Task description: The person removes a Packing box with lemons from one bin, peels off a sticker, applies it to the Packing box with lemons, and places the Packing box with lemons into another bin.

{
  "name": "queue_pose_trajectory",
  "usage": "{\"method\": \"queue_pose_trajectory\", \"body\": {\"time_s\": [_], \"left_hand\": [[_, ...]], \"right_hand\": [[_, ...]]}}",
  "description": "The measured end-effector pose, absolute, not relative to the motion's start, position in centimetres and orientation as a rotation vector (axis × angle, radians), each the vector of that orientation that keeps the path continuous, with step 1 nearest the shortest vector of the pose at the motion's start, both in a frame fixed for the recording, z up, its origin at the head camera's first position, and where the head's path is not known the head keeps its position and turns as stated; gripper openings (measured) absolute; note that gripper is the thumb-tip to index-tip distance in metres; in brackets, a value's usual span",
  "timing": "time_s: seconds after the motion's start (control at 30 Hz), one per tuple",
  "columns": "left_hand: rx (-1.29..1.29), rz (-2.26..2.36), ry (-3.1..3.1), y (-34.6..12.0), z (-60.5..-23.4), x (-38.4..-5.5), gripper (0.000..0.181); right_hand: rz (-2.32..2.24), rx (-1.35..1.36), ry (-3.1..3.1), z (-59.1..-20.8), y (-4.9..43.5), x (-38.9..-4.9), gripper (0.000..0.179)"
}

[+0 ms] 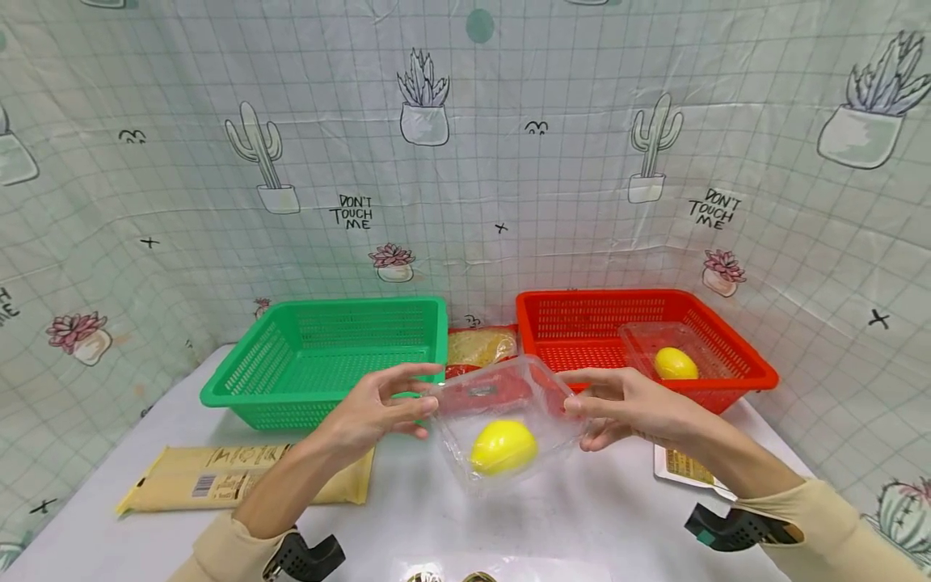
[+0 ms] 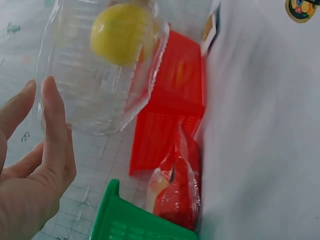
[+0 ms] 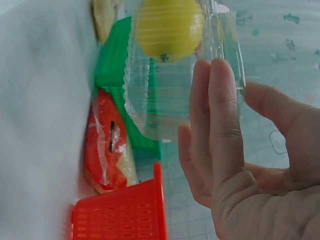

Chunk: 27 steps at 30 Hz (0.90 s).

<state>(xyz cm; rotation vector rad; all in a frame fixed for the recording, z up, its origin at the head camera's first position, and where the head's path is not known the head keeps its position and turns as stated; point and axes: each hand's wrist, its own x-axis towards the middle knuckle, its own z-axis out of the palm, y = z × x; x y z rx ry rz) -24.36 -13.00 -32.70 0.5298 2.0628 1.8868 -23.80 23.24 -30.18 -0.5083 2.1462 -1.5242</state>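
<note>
A clear plastic tray (image 1: 556,444) is held up over the table, tilted, with a yellow lemon (image 1: 504,447) inside it. My left hand (image 1: 374,411) pinches its left rim between thumb and fingers. On the opposite side my right hand (image 1: 640,406) pinches the right rim the same way. Both wrist views show the tray wall (image 2: 82,95) between thumb and fingertips, with the lemon (image 3: 170,27) seen through the plastic. Behind the tray stand a green basket (image 1: 327,305) on the left and a red basket (image 1: 604,299) on the right.
The red basket contains another clear tray (image 1: 640,343) with a lemon (image 1: 676,364). A red-and-clear food bag (image 1: 480,346) lies between the baskets. A long beige packet (image 1: 182,477) lies at left, partly behind my forearm. Under my right arm is a flat pouch (image 1: 684,466).
</note>
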Motion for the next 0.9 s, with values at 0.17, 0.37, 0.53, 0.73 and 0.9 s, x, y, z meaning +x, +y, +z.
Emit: {"method": "queue_pose_trajectory", "body": {"time_s": [0.17,0.37,0.53,0.73,0.9], "left_hand": [[0.458,1.958,2.042,-13.1,-33.4,-24.2,0.057],[0.367,1.998,2.031,-13.3,-34.1,-24.1,0.054],[0.320,1.952,2.092,-13.6,-34.6,-23.9,0.055],[0.359,1.863,2.158,-14.0,-35.2,-23.6,0.053],[0.418,1.829,2.166,-14.0,-35.5,-23.4,0.056]], "right_hand": [[-1.501,-0.517,2.134,-30.7,23.1,-23.5,0.067],[-1.465,-0.522,2.144,-31.4,23.3,-23.1,0.068],[-1.478,-0.554,2.104,-32.0,23.5,-22.8,0.069],[-1.501,-0.572,2.079,-32.9,23.5,-22.3,0.072],[-1.522,-0.600,2.043,-33.9,23.5,-22.0,0.076]]}}
